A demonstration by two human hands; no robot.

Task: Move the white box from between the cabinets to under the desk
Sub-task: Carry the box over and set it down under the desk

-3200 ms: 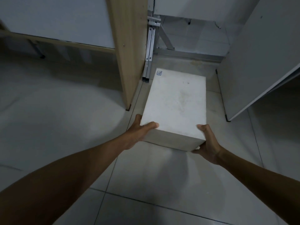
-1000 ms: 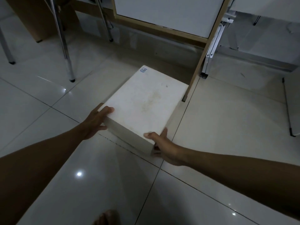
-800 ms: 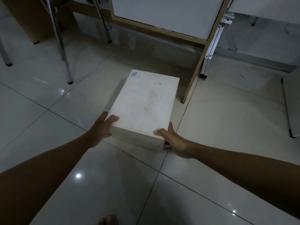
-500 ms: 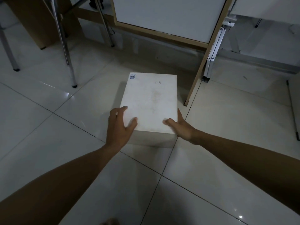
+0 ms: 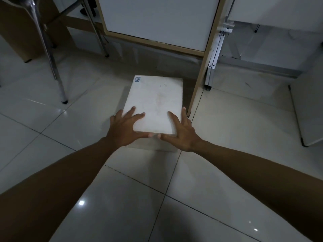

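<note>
The white box (image 5: 155, 100) lies flat on the tiled floor, its far end close below the desk's white panel (image 5: 157, 20) and its right side beside the desk's wooden upright (image 5: 201, 70). A small blue label marks its far left corner. My left hand (image 5: 125, 130) rests flat on the box's near left corner, fingers spread. My right hand (image 5: 181, 133) lies flat on the near right corner, fingers spread too. Both thumbs meet at the near edge. Neither hand grips the box.
Metal chair legs (image 5: 52, 63) stand on the left, with a brown wooden unit (image 5: 17, 32) behind them. A folded metal frame (image 5: 214, 58) leans right of the wooden upright. A white cabinet (image 5: 307, 105) stands at the right edge.
My hands left the box's sides and now lie flat on its near top edge. The box turned straight and slid away from me toward the desk panel.
</note>
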